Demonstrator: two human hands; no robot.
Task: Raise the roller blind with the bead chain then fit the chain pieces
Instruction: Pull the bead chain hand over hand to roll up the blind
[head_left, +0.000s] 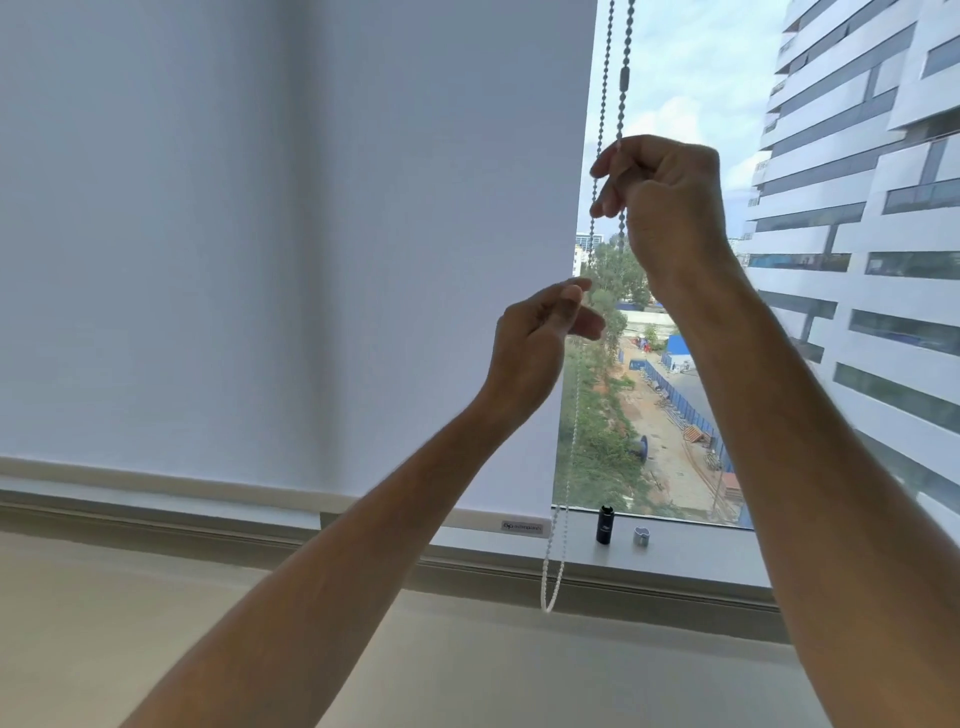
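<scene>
The roller blind (291, 249) fills the left of the frame, fully lowered to the sill (691, 551). Upper right, the right hand (665, 202) pinches the bead chain (597, 140). Just below, the left hand (535, 343) curls loosely beside it, whether gripping it is unclear. Two small chain pieces (605, 525) stand on the sill.

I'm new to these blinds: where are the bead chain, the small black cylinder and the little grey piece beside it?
bead chain (575, 395): head view, left strand below the hands.
black cylinder (604, 525): head view, its middle.
grey piece (642, 536): head view, its side wall.
</scene>
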